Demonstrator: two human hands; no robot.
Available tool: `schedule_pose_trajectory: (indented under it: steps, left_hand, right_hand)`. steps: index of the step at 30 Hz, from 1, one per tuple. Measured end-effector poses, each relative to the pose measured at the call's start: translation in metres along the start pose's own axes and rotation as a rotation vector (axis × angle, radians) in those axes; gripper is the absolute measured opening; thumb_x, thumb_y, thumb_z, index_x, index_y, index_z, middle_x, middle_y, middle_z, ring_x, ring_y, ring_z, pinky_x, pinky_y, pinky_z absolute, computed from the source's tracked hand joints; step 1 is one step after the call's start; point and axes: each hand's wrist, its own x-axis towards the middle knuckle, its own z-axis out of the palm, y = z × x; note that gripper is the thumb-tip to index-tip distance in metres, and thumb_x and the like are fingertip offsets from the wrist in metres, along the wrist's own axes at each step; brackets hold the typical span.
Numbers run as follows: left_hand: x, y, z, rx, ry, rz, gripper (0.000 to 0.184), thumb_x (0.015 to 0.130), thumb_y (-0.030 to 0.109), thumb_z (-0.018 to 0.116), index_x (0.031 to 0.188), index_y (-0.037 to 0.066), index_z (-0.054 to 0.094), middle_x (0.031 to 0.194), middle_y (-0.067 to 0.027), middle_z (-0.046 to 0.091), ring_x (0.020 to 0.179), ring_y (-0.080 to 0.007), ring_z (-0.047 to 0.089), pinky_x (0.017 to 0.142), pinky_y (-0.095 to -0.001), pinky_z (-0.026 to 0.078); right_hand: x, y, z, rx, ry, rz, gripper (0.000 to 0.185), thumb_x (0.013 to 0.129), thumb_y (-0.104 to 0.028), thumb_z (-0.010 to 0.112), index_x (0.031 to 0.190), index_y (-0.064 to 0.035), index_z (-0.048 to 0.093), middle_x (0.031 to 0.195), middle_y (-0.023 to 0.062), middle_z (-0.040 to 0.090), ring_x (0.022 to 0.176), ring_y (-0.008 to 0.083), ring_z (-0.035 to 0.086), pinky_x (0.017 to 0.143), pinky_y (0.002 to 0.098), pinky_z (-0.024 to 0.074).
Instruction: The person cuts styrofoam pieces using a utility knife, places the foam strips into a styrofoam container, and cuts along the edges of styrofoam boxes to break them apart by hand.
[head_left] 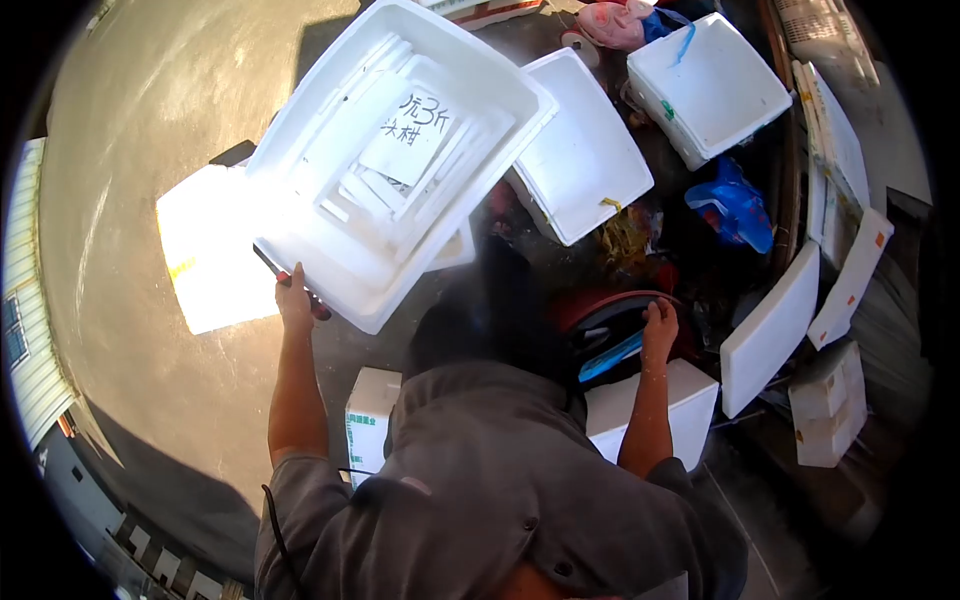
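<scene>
White foam tub (350, 268) w/ handwritten sign (405, 145) is seen above floor (110, 250), L hand (293, 302) set at its nr edge. L fingers are clamped on red/blk-handled tool (319, 309). R hand (658, 325) is held at R side of red basin (605, 298), fingers tog.; can't tell if anything's pinched. Blue bag (737, 205) is seen beyond, nr foam box (710, 90).

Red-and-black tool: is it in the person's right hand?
No, the red-and-black tool is held in the left hand.

Sunlit floor (150, 130), pale ribbed wall (42, 365), window (13, 330)
</scene>
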Motion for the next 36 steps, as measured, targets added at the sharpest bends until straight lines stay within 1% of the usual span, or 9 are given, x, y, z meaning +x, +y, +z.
schedule_pose_trajectory:
  steps: [7, 14, 16, 20, 22, 24, 25, 27, 36]
  left_hand:
    - [0.005, 0.016, -0.020, 0.329, 0.187, 0.088, 0.046, 0.090, 0.038, 0.072, 0.101, -0.003, 0.053, 0.082, -0.0096, 0.057, 0.059, -0.0181, 0.056, 0.051, -0.0320, 0.047]
    - [0.066, 0.102, -0.154, 0.306, 0.320, 0.279, 0.046, 0.095, 0.046, 0.064, 0.112, 0.005, 0.051, 0.090, -0.0055, 0.057, 0.076, -0.0167, 0.055, 0.064, -0.0322, 0.049]
    - [0.075, 0.136, -0.175, 0.638, 0.386, 0.378, 0.048, 0.094, 0.047, 0.065, 0.109, 0.005, 0.052, 0.084, -0.0043, 0.054, 0.067, -0.0151, 0.049, 0.058, -0.0312, 0.044]
    - [0.034, 0.175, -0.108, 0.588, 0.181, 0.238, 0.042, 0.097, 0.039, 0.064, 0.112, 0.002, 0.053, 0.085, -0.0057, 0.056, 0.059, -0.0161, 0.046, 0.050, -0.0340, 0.039]
    - [0.044, 0.152, -0.064, 0.550, 0.133, 0.532, 0.023, 0.097, 0.024, 0.064, 0.097, 0.004, 0.054, 0.087, -0.0047, 0.054, 0.067, -0.0146, 0.048, 0.059, -0.0302, 0.041]
    - [0.027, 0.159, -0.010, 0.493, -0.163, 0.344, 0.019, 0.092, 0.017, 0.068, 0.090, 0.007, 0.051, 0.078, -0.0004, 0.046, 0.073, -0.0121, 0.043, 0.066, -0.0310, 0.039]
    - [0.010, 0.155, 0.023, 0.558, -0.194, 0.504, 0.022, 0.092, 0.017, 0.068, 0.087, 0.008, 0.049, 0.071, 0.0009, 0.041, 0.061, -0.0110, 0.042, 0.055, -0.0291, 0.038]
    - [-0.072, 0.188, 0.090, 0.587, -0.341, 0.331, 0.022, 0.093, 0.021, 0.067, 0.089, 0.008, 0.050, 0.060, 0.0009, 0.039, 0.040, -0.0094, 0.036, 0.038, -0.0273, 0.030]
    - [-0.155, 0.117, 0.102, 0.765, -1.013, -0.044, 0.016, 0.093, 0.014, 0.062, 0.102, 0.002, 0.056, 0.067, -0.0078, 0.060, 0.050, -0.0163, 0.057, 0.040, -0.0290, 0.044]
  right_hand:
    - [-0.051, 0.092, -0.010, 0.081, -0.124, 0.329, 0.044, 0.091, -0.020, 0.067, 0.125, 0.0066, 0.058, 0.110, 0.0154, 0.066, 0.086, 0.0217, 0.067, 0.076, 0.0323, 0.0541]
    - [-0.039, 0.119, -0.025, 0.058, -0.184, 0.278, 0.046, 0.088, -0.021, 0.070, 0.124, 0.0052, 0.060, 0.104, 0.0146, 0.068, 0.080, 0.0199, 0.068, 0.073, 0.0310, 0.0550]
    - [-0.013, 0.104, -0.041, 0.164, -0.132, 0.329, 0.042, 0.090, -0.020, 0.069, 0.122, 0.0054, 0.061, 0.103, 0.0134, 0.068, 0.080, 0.0189, 0.068, 0.072, 0.0307, 0.0549]
    - [0.034, 0.091, -0.063, 0.305, -0.052, 0.289, 0.041, 0.092, -0.019, 0.067, 0.124, 0.0051, 0.060, 0.105, 0.0130, 0.067, 0.081, 0.0196, 0.068, 0.074, 0.0308, 0.0544]
    - [0.036, 0.085, -0.067, 0.402, 0.020, 0.242, 0.041, 0.092, -0.020, 0.067, 0.124, 0.0048, 0.060, 0.107, 0.0134, 0.067, 0.081, 0.0199, 0.068, 0.076, 0.0308, 0.0540]
    - [0.024, 0.076, -0.070, 0.445, 0.003, 0.254, 0.040, 0.092, -0.021, 0.067, 0.122, 0.0049, 0.061, 0.104, 0.0133, 0.068, 0.082, 0.0197, 0.068, 0.077, 0.0309, 0.0537]
    - [0.015, 0.073, -0.073, 0.465, -0.007, 0.258, 0.039, 0.092, -0.021, 0.066, 0.121, 0.0049, 0.062, 0.103, 0.0133, 0.069, 0.082, 0.0196, 0.068, 0.077, 0.0310, 0.0535]
    - [-0.011, 0.066, -0.082, 0.368, 0.031, 0.258, 0.038, 0.092, -0.021, 0.066, 0.119, 0.0052, 0.063, 0.099, 0.0131, 0.070, 0.082, 0.0192, 0.069, 0.076, 0.0315, 0.0536]
    - [-0.131, 0.063, -0.021, -0.061, -0.376, 0.249, 0.053, 0.091, -0.048, 0.064, 0.108, 0.0019, 0.069, 0.100, 0.0206, 0.071, 0.091, 0.0357, 0.068, 0.086, 0.0431, 0.0511]
